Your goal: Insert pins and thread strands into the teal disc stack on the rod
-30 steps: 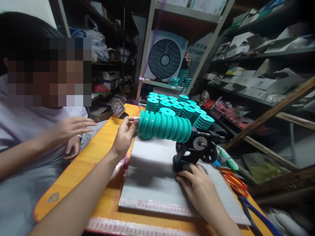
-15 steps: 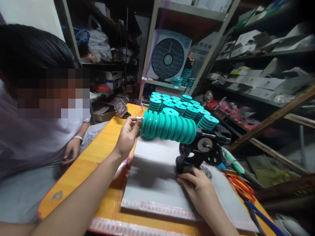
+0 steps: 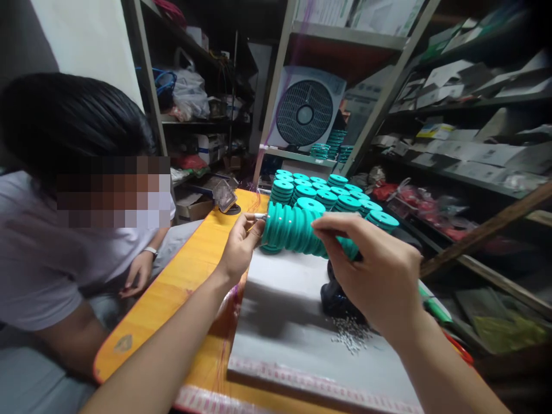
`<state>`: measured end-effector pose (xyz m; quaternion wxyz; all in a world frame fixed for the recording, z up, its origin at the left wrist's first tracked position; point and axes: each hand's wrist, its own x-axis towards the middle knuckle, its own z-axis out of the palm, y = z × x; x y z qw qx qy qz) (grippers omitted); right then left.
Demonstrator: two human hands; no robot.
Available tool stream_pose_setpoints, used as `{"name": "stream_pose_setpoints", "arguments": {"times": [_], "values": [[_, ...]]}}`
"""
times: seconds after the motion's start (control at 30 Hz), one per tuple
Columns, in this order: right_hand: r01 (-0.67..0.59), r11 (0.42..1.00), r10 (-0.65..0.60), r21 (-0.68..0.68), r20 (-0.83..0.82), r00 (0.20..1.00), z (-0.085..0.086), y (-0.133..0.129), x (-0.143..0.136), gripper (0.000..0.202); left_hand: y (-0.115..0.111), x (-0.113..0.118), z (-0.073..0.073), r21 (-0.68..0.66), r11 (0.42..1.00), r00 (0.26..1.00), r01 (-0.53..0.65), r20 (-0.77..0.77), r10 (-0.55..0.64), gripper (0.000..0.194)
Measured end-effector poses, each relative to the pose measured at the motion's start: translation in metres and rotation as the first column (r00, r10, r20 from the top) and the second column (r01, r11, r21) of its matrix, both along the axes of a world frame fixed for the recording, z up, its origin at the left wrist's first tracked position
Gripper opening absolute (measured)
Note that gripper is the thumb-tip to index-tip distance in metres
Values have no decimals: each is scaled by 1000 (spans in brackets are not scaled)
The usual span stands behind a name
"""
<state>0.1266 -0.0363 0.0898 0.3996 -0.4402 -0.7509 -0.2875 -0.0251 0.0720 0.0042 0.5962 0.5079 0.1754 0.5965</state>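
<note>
A row of teal grooved discs [image 3: 288,227] sits side by side on a black hand-cranked machine [image 3: 334,296]. Small pale dots show on the discs' rims near the left end. My left hand [image 3: 241,244] is closed at that end, its fingers pinching a short white rod [image 3: 260,216] that sticks out of the row. Over the right part of the discs, my right hand [image 3: 379,270] has thumb and forefinger pressed together at a rim; anything between them is too small to make out. It hides much of the machine. Below it, tiny silvery pieces [image 3: 351,333] lie scattered on the grey board [image 3: 284,339].
Stacks of teal discs [image 3: 304,191] stand at the back of the orange table [image 3: 185,259]. A person [image 3: 38,230] sits at the left. Behind are a box fan [image 3: 305,112] and shelves with boxes. Red-orange cable [image 3: 459,348] lies at the right.
My right hand has risen from the board beside the machine's base to the discs, uncovering the silvery pieces. My left hand stays at the row's left end. The whole view has shifted slightly.
</note>
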Motion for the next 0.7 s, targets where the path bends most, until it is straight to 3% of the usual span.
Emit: {"name": "stream_pose_setpoints", "arguments": {"times": [0.13, 0.4, 0.7], "values": [[64, 997, -66, 44, 52, 996, 5, 17, -7, 9, 1, 0, -1, 11, 1000, 1000, 1, -5, -1, 37], [53, 999, -53, 12, 11, 999, 2, 17, -7, 10, 0, 0, -1, 12, 1000, 1000, 12, 9, -12, 35], [125, 988, -144, 94, 221, 965, -2, 17, -11, 16, 1, 0, 0, 13, 1000, 1000, 7, 17, -8, 37]]}}
